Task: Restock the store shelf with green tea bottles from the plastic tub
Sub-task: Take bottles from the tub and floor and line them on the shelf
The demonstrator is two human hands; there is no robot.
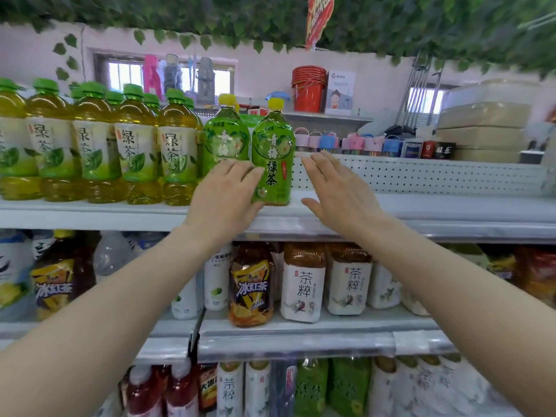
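Fingers (pixel 240 173) of the left hand (pixel 224 200) lie straight against the green tea bottle (pixel 272 158); the right hand (pixel 340 191) is spread wide just beside it, apart. The top shelf (pixel 421 206) crosses mid-frame: green-capped bottles (pixel 135 145) fill its left, this bottle stands upright at centre.

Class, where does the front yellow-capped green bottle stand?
Centre of the head view: the bottle stands on the top shelf between the left hand and the right hand.
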